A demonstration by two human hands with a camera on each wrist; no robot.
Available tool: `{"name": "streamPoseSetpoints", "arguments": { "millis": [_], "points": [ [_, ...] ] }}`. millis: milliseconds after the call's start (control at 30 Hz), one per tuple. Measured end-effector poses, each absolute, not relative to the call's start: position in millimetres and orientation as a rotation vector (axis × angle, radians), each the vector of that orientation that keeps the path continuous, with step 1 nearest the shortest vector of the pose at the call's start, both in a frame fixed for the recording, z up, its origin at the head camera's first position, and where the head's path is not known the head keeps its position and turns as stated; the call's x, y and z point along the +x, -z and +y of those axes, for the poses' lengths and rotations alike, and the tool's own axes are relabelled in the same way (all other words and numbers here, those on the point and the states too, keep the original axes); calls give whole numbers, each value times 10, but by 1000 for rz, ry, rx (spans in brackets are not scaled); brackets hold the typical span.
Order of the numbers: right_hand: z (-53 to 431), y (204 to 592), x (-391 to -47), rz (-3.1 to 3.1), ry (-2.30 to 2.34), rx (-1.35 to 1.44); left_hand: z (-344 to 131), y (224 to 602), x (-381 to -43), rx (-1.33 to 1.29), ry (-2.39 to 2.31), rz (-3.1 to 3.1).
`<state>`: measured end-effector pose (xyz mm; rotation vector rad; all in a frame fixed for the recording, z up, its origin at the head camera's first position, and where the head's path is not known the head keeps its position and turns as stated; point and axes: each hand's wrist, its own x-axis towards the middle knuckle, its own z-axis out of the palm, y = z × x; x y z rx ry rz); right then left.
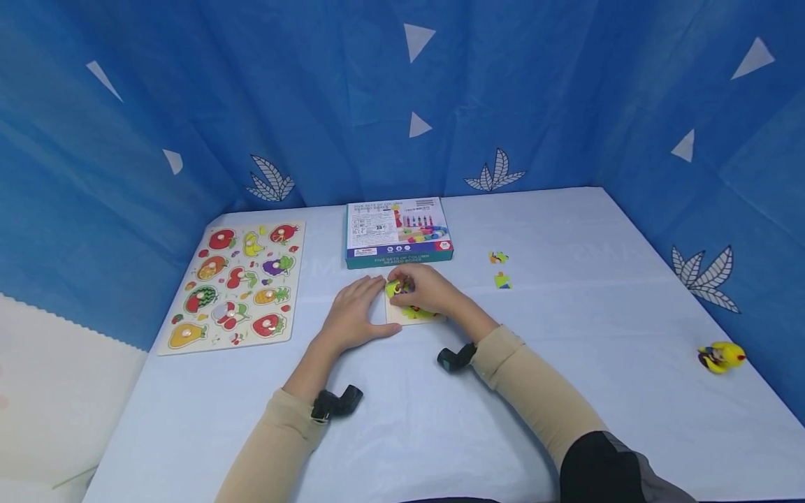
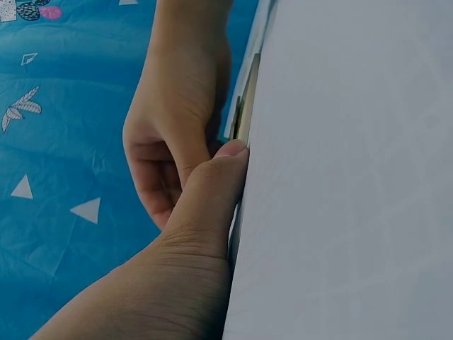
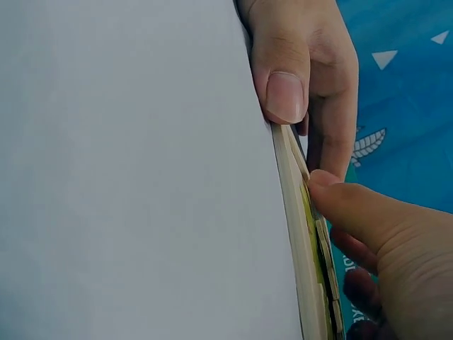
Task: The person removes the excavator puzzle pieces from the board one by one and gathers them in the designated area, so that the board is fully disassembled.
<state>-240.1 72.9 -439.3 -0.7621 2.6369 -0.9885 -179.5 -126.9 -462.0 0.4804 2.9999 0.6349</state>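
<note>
A small wooden jigsaw board with yellow-green pieces lies on the table between both hands. My right hand reaches over it and pinches a puzzle piece at its far left part. Seen from the right wrist, the right thumb lies against a slightly tilted piece above the board's pale edge. My left hand rests along the board's left side, fingers extended, with its thumb touching the board's corner. The right fingers partly cover the picture.
Two loose puzzle pieces, one behind the other, lie right of the board. A toy box stands just behind it. A fruit peg puzzle lies at the left, and a yellow toy figure at the far right edge.
</note>
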Motion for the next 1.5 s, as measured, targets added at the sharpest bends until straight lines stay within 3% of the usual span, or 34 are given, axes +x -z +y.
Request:
{"name": "streamPoseSetpoints", "arguments": {
  "millis": [867,1233,1500],
  "points": [
    [875,4229,-2315,2665,827,-768,-1244,4636,-1789,471,-640,2995],
    [1456,4028,-2299,2587,1008,-682,-1244,4624,-1791,467,-643,2992],
    [2009,3980,-2541,2687,997,-431,-1256,4631,-1794,479,-655,2991]
  ]
}}
